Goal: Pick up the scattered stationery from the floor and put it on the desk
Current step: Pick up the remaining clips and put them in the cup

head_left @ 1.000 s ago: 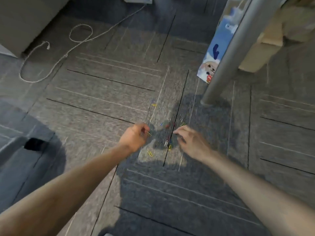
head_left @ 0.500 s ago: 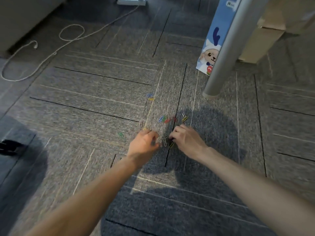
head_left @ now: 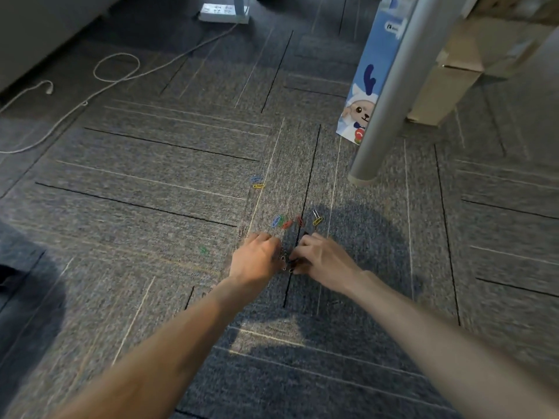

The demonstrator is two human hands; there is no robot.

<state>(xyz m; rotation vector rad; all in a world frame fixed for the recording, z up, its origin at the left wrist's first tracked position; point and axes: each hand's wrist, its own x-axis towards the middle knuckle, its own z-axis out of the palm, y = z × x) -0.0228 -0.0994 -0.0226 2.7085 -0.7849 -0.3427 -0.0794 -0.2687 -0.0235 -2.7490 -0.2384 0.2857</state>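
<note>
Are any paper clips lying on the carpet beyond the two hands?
Yes, a blue paper clip and a yellow paper clip lie on the carpet.

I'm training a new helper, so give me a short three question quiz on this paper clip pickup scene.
1. True or false: both hands are down at the carpet among the paper clips.
2. Which colour is the lone clip lying to the left of the left hand? A green, B white, C pink.
3. Fill in: the blue and yellow pair lies ____ from the person than the main cluster.

Key: 1 true, the right hand too; 2 A, the green clip; 3 farther.
</note>
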